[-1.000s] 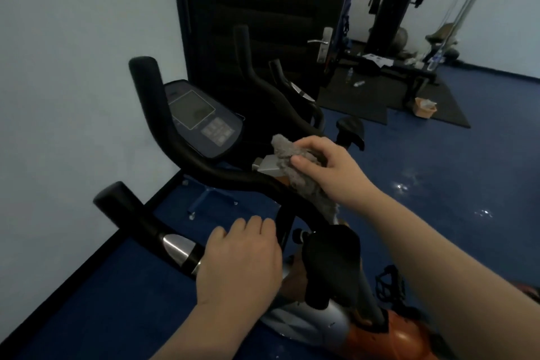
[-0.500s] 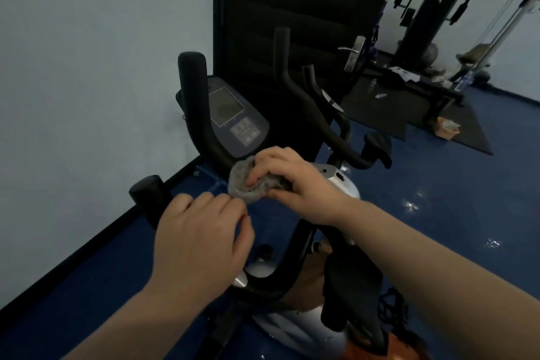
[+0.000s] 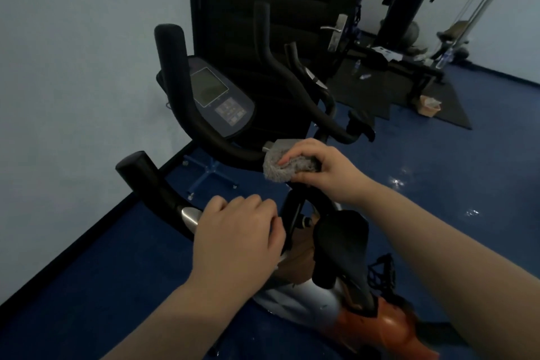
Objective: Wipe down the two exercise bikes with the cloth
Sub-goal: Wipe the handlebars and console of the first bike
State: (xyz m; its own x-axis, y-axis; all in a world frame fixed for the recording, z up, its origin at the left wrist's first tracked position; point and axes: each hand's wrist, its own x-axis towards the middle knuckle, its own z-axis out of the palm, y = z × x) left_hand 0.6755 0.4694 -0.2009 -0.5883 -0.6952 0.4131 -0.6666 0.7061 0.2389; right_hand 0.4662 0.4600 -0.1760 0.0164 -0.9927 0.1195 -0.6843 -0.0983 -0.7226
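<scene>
The near exercise bike has black curved handlebars (image 3: pixel 187 114), a console with a grey screen (image 3: pixel 216 96), a black saddle (image 3: pixel 342 245) and an orange and silver body (image 3: pixel 377 327). My right hand (image 3: pixel 324 166) presses a grey fluffy cloth (image 3: pixel 280 168) onto the handlebar's middle, by the stem. My left hand (image 3: pixel 239 237) grips the near left handlebar, beside its silver pulse sensor (image 3: pixel 189 216). A second bike's black handlebars (image 3: pixel 295 82) and saddle (image 3: pixel 361 126) stand just behind the first.
A pale wall runs along the left with a black skirting. A dark door (image 3: pixel 277 9) with a metal handle stands behind the bikes. A weight machine (image 3: pixel 409 23) on a black mat and a small cardboard box (image 3: pixel 428 105) sit at the back right. Blue floor lies to the right.
My right hand slid the cloth left along the handlebar toward my left hand, then back right to the middle by the stem. My left hand stays on the near grip.
</scene>
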